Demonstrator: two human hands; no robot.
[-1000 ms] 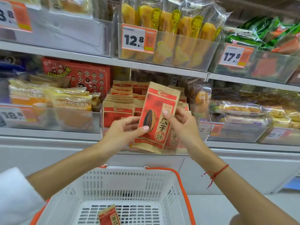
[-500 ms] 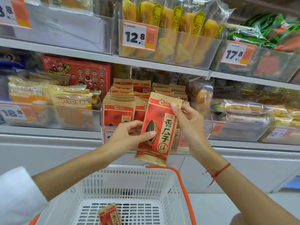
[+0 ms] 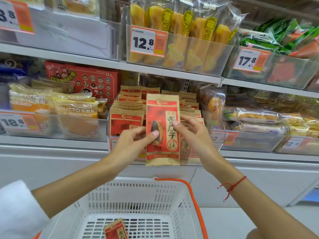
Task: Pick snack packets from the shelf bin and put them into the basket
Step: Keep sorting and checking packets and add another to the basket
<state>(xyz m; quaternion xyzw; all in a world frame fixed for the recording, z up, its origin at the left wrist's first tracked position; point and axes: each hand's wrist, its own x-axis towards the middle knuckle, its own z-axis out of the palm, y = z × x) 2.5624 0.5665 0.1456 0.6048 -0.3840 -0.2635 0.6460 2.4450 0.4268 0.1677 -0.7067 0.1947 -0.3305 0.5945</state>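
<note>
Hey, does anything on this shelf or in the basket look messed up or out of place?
Nothing stands out. Both hands, left and right, hold one seed packet upright; another packet lies in the basket.

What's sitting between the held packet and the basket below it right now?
Nothing in the head view: below the held packet, gripped by left hand and right hand, only the white shelf base shows behind, then the basket rim.

Both hands [image 3: 131, 144] [image 3: 195, 135] hold a packet [image 3: 162, 130] upright.
</note>
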